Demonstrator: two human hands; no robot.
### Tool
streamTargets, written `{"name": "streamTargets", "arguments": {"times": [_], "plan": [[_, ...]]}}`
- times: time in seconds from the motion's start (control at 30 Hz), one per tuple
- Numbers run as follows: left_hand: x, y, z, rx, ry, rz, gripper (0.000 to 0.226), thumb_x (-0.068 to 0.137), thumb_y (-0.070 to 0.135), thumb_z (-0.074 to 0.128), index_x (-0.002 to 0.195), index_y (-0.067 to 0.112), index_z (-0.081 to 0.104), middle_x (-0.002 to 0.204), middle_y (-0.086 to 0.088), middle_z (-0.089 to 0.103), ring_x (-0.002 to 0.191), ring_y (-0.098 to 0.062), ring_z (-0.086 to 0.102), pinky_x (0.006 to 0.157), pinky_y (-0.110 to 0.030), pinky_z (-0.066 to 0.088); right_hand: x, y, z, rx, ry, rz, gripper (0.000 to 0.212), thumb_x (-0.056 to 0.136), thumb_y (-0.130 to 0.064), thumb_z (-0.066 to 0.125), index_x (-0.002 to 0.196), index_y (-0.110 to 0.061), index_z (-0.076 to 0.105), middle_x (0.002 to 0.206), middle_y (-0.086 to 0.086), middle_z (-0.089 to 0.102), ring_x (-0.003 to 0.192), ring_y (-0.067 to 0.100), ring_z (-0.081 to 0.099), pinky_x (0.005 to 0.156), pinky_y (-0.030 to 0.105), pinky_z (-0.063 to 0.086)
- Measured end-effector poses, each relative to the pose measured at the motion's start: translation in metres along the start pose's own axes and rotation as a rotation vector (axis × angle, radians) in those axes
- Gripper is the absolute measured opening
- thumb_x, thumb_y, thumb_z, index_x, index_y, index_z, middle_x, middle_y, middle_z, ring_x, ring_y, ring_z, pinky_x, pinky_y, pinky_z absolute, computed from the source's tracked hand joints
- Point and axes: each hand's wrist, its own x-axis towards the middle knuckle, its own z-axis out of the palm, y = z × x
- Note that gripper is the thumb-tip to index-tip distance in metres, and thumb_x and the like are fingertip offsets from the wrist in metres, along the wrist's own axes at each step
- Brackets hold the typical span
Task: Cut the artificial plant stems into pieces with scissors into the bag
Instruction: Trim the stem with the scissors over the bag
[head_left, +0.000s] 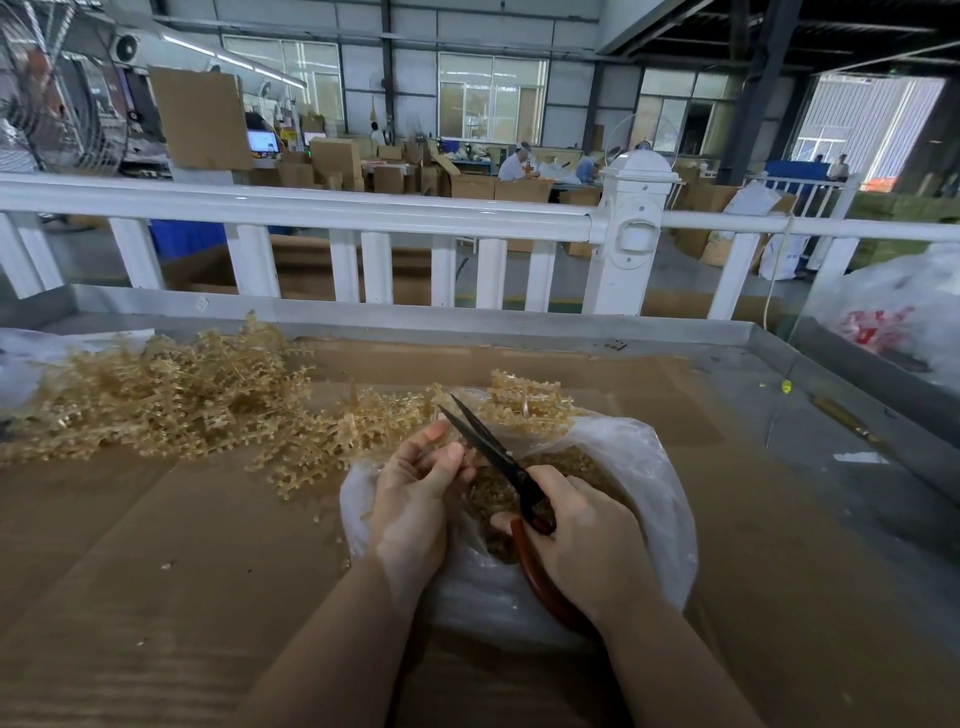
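While the clear plastic bag (649, 467) sat open on the cardboard-covered table (182, 545), it held a heap of short tan cut pieces (571, 462). Uncut artificial plant stems (171, 400) lay piled on the table to its left, and a few more rested on the bag's far rim. Over the bag's mouth, the left hand (415, 499) was curled, pinching a stem in its fingertips. The right hand (582, 540) was closed around the reddish handles of the scissors (488, 447), blades slightly parted beside that stem. Another clear bag (893, 312) at far right showed red markings, too blurred to read.
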Motion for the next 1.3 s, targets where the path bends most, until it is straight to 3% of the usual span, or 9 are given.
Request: {"name": "streamTargets", "arguments": {"times": [0.13,0.3,0.43,0.73,1.03,1.17,1.3], "plan": [[0.0,0.0018,-0.0004,-0.01,0.009,-0.03,0.024,0.09,-0.005,0.053,0.108,0.009,0.058,0.092,-0.015,0.064,0.074,-0.016,0.063,0.059,-0.016,0.055,-0.0004,0.001,-0.0038,-0.019,0.034,0.046,0.037,0.08,-0.055,0.061,0.105,-0.027,0.065,0.083,-0.011,0.066,0.073,0.003,0.06,0.067,0.01,0.038],[-0.0009,0.0033,0.0005,-0.035,-0.002,-0.032,0.027,0.089,-0.009,0.05,0.112,0.004,0.055,0.087,-0.015,0.062,0.061,-0.011,0.066,0.054,-0.016,0.053,-0.0001,-0.0001,-0.0058,0.013,0.024,0.004,0.038,0.079,-0.05,0.066,0.105,-0.023,0.066,0.086,-0.009,0.067,0.078,0.008,0.062,0.07,0.016,0.045],[-0.0014,0.0047,0.0001,-0.054,-0.004,-0.031,0.03,0.091,-0.011,0.047,0.119,-0.001,0.053,0.085,-0.014,0.063,0.056,-0.01,0.063,0.052,-0.015,0.052,0.0001,-0.0009,-0.0069,0.01,-0.033,-0.035,0.048,0.08,-0.057,0.056,0.111,-0.021,0.064,0.092,-0.006,0.067,0.084,0.011,0.061,0.075,0.021,0.049],[-0.0002,0.0046,0.0008,-0.08,0.05,-0.016,0.027,0.093,-0.009,0.044,0.102,0.01,0.061,0.08,-0.009,0.068,0.056,-0.007,0.063,0.053,-0.015,0.052,-0.0004,0.0006,-0.004,-0.068,-0.068,-0.046,0.05,0.08,-0.059,0.053,0.112,-0.022,0.062,0.091,-0.004,0.064,0.084,0.013,0.059,0.073,0.021,0.047],[0.0002,0.0035,0.0003,-0.05,0.034,-0.032,0.028,0.093,-0.01,0.043,0.111,0.006,0.058,0.081,-0.011,0.063,0.06,-0.009,0.062,0.057,-0.016,0.054,0.0002,-0.0003,-0.0029,-0.034,-0.079,-0.044,0.049,0.082,-0.06,0.049,0.11,-0.022,0.062,0.091,-0.006,0.064,0.084,0.011,0.059,0.074,0.017,0.043],[-0.0003,0.0038,-0.0016,-0.011,-0.022,-0.05,0.027,0.092,-0.011,0.043,0.111,0.001,0.058,0.071,-0.007,0.064,0.057,-0.009,0.062,0.056,-0.016,0.054,0.0009,-0.001,-0.0031,-0.006,-0.088,-0.042,0.045,0.083,-0.059,0.049,0.108,-0.023,0.062,0.086,-0.008,0.063,0.078,0.008,0.058,0.07,0.017,0.045],[-0.0009,0.0046,-0.0004,0.0,-0.015,-0.062,0.024,0.093,-0.011,0.044,0.109,0.0,0.058,0.084,-0.013,0.063,0.058,-0.009,0.063,0.055,-0.015,0.053,0.0021,-0.0005,-0.0029,0.0,-0.114,-0.048,0.043,0.084,-0.057,0.053,0.11,-0.023,0.06,0.086,-0.007,0.062,0.077,0.01,0.059,0.071,0.023,0.049]]}}
